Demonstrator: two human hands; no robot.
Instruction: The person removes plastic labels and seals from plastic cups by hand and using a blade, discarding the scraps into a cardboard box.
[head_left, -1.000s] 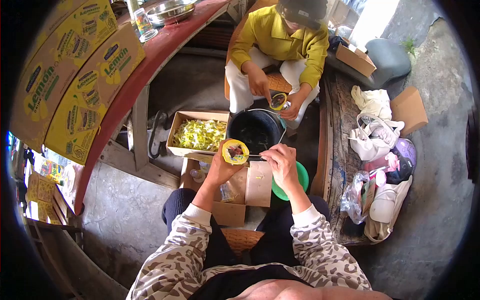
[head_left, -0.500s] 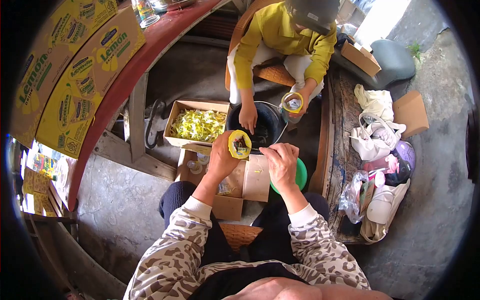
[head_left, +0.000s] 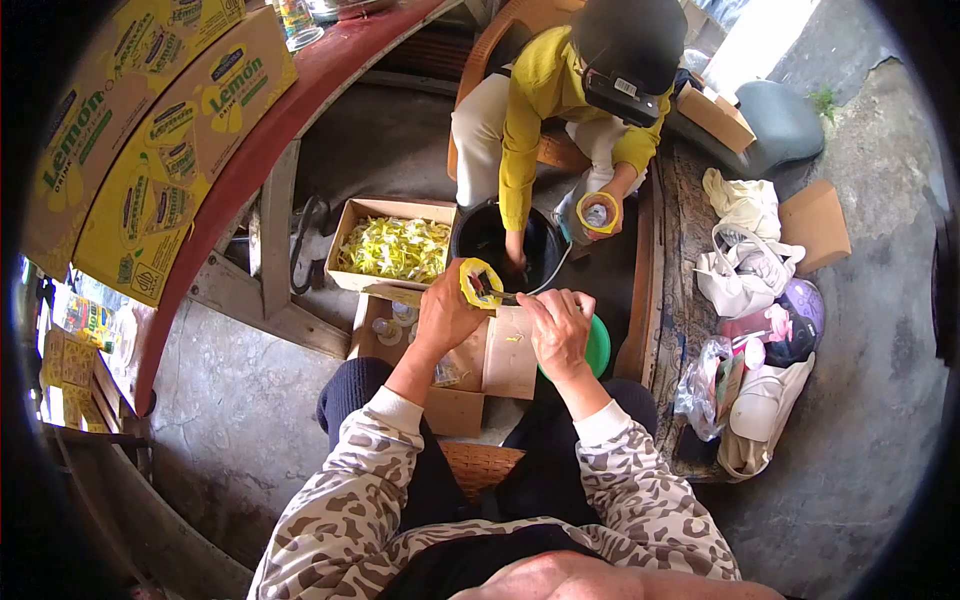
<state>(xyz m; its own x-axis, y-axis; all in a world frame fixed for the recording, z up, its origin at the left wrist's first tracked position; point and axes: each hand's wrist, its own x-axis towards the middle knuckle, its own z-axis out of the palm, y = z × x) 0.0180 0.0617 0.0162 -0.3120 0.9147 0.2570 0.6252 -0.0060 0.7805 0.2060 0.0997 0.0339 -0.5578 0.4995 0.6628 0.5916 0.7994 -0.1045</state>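
My left hand (head_left: 447,315) is closed around a plastic cup (head_left: 466,272) with a yellow rim, its mouth tilted up toward me. Pinched in my right hand (head_left: 562,328) is a thin dark tool (head_left: 509,297) whose tip reaches the cup's rim; its exact kind is too small to make out. Below my hands stands an open cardboard box (head_left: 455,412) with clear cups (head_left: 385,328) inside. A green basin (head_left: 598,348) shows partly behind my right hand. Beyond my hands is a black bucket (head_left: 548,235).
Across from me a seated person (head_left: 540,90) reaches into the bucket and holds another yellow-rimmed cup (head_left: 600,213). A carton of yellow strips (head_left: 395,247) stands left of the bucket. Lemon drink cartons (head_left: 150,190) line the red-edged table (head_left: 215,190). Bags (head_left: 745,290) lie at right.
My right hand has moved slightly left and down, bringing the dark tool to the cup. The cup has turned a little. The other person has leaned forward, reaching deeper into the bucket.
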